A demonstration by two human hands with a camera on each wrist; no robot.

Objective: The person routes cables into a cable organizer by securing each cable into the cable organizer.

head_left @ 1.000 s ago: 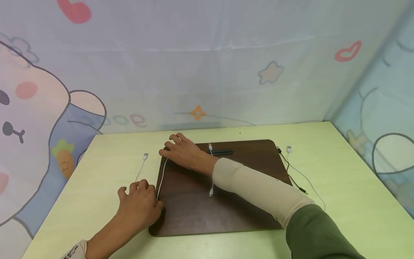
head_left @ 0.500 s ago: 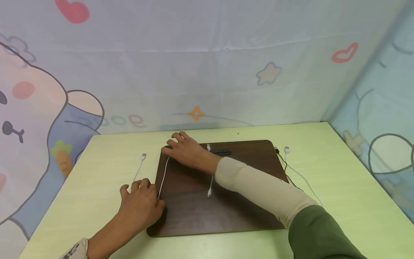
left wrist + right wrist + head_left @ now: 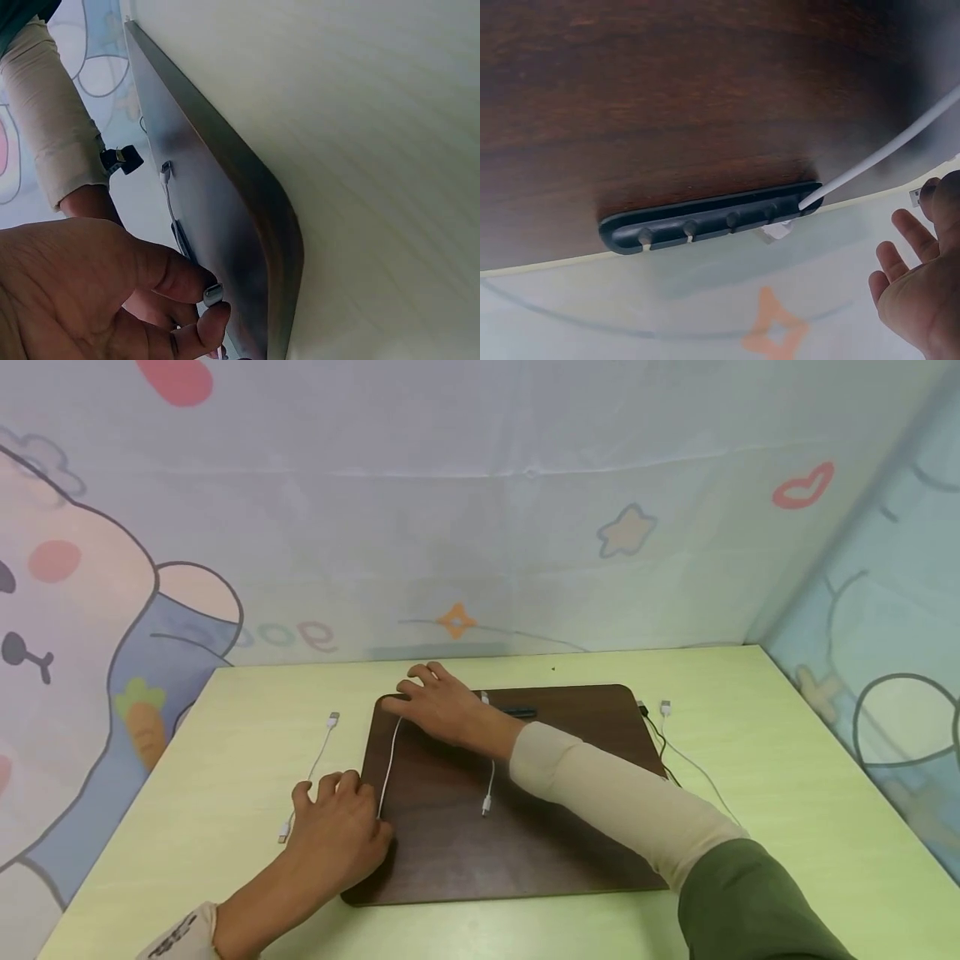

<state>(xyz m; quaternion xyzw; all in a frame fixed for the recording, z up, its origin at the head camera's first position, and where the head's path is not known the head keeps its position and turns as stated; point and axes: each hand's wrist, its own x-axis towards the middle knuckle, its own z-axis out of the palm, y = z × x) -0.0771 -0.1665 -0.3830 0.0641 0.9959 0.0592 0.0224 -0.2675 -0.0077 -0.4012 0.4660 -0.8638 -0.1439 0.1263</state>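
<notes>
A white USB cable (image 3: 390, 768) stretches between both hands above the left side of a dark brown board (image 3: 525, 860). My left hand (image 3: 337, 827) pinches its lower end; the metal plug (image 3: 214, 294) shows between thumb and finger in the left wrist view. Near the board's far left corner, my right hand (image 3: 442, 703) pinches the other end, with the metal USB plug (image 3: 915, 197) peeking past the fingertips. A black cable clip (image 3: 712, 219) with several slots sits at the board's far edge. Another white cable (image 3: 885, 154) runs through its end slot, its small plug (image 3: 487, 807) lying on the board.
To the board's left, another white cable (image 3: 321, 750) lies on the pale yellow table (image 3: 187, 777). Right of the board lie a black cable (image 3: 662, 739) and a white cable (image 3: 705, 772). A printed cloth backdrop (image 3: 525, 543) stands behind the table.
Both hands have shifted slightly to the right, carrying the stretched cable with them. The lower plug of the left-lying cable now shows beside my left hand.
</notes>
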